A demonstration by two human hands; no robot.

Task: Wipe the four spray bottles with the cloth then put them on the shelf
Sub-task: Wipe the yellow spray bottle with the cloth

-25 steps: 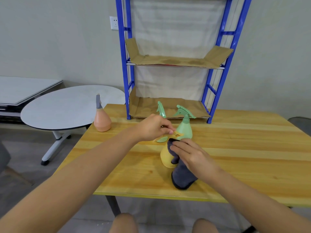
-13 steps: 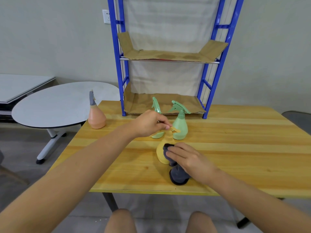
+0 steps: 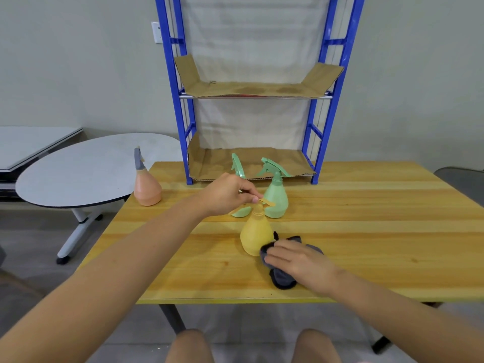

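- Two hands work one yellow spray bottle (image 3: 254,235): the left hand (image 3: 227,196) pinches its trigger head from above, while the right hand (image 3: 296,260) presses a dark grey cloth (image 3: 284,279) with nearly straight fingers against the bottle's lower side at about 4 o'clock.
- Yellow bottle stands upright on the wooden table (image 3: 366,231), long axis vertical, nozzle pointing toward 2 o'clock.
- Just behind it, at 12 to 1 o'clock, stands a green spray bottle (image 3: 275,199), nozzle toward 10 o'clock.
- Another green bottle (image 3: 239,179) is partly hidden by the left hand.
- An orange spray bottle (image 3: 146,188) stands well apart at 10 o'clock.
- Blue shelf (image 3: 180,100), cardboard-lined, rises at 12 o'clock.
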